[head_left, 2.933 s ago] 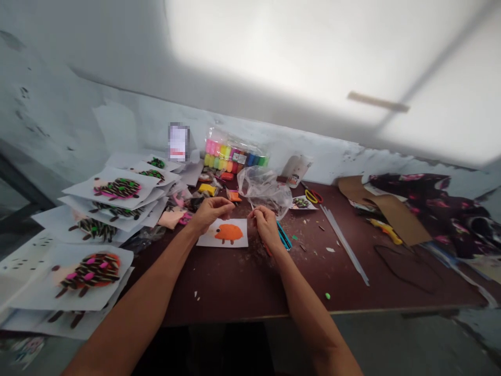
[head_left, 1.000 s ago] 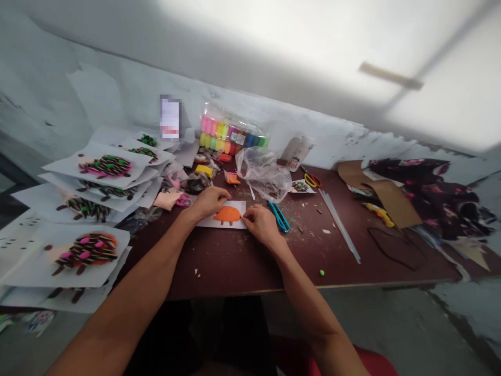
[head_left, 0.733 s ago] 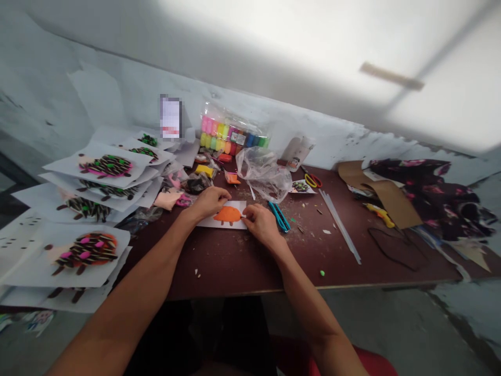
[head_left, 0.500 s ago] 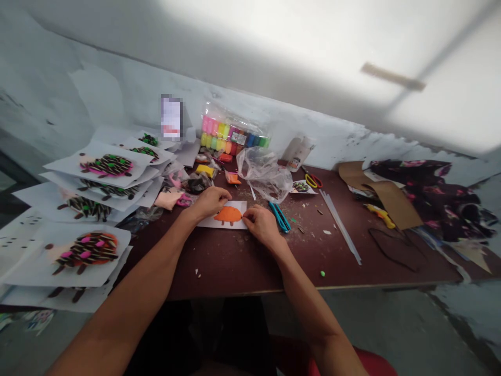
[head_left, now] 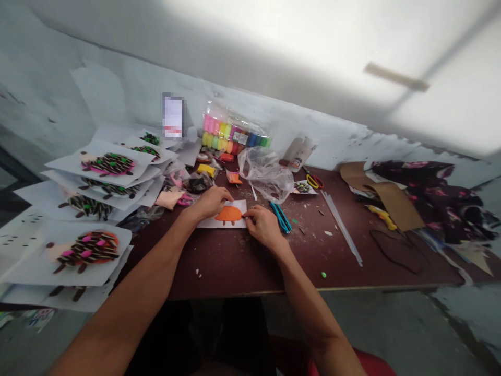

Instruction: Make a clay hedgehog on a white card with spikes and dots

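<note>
The shape (head_left: 229, 213) was orange with brown legs, on white paper (head_left: 207, 224). The table (head_left: 230, 266) was dark maroon. The front hedgehog (head_left: 92, 249) had dark and cream stripes, bright pink dabs and an orange edge. Scissors (head_left: 314, 181) showed yellow and red; the cloth (head_left: 430, 201) was black with pink blotches.

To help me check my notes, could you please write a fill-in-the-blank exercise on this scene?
1. The body on the white sheet between the hands is coloured ____.
2. The hand at the sheet's right-hand edge is the person's ____ one.
3. The scissors have one yellow loop and one ____ loop.
4. Seen from the camera, the yellow glue gun lies to the ____ of the clear strips.

Missing words: orange; right; red; right.
</note>
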`<state>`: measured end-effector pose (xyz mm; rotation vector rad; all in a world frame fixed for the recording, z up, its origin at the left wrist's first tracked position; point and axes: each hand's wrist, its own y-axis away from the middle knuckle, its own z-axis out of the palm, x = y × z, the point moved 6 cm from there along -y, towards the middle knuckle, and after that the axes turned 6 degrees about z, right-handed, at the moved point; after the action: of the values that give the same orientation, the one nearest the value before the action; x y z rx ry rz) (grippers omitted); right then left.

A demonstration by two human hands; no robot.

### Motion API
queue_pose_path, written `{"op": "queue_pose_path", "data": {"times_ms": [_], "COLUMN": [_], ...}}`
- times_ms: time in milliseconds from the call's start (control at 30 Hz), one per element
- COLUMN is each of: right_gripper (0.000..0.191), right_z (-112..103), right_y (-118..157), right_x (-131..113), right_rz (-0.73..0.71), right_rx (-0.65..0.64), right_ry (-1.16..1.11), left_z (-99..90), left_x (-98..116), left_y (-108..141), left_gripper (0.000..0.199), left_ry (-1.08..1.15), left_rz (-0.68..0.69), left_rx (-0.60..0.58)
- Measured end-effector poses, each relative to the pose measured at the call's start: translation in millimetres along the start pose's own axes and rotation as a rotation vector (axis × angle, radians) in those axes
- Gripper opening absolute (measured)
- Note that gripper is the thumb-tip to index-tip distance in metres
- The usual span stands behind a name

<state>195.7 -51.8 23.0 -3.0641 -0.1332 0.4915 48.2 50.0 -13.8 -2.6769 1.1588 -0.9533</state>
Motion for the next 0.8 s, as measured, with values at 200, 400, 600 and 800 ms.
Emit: {"op": "queue_pose_path", "data": {"times_ms": [200,400,600,800], "right_gripper": [0.027,0.030,0.029,0.026], "right_z": [1.5,-1.3,-1.6,5.1], "right_y": [0.4,1.9,3.6,9.7], "right_x": [0.5,-0.8,-6.9,-12.8], "right_rz": [-0.002,-0.005,-0.069,-0.086], "right_rx": [-0.004,-0.003,-0.027,-0.051], "right_ry": [0.035,0.053,0.092,0.187], "left_z": [3.8,6.2,5.3,4.5], "left_x": [-3.1,-4.5,-4.2,-1.8], "left_y": [-0.3,-0.7,-0.7,0.3], "left_gripper": [0.043,0.044,0.040,0.047], "left_ry": [-0.045,-0.056,-0.030,-0.066], "left_rz": [0.021,0.023,-0.003,0.014], "left_rx": [-0.024,-0.044,-0.041,-0.064]}}
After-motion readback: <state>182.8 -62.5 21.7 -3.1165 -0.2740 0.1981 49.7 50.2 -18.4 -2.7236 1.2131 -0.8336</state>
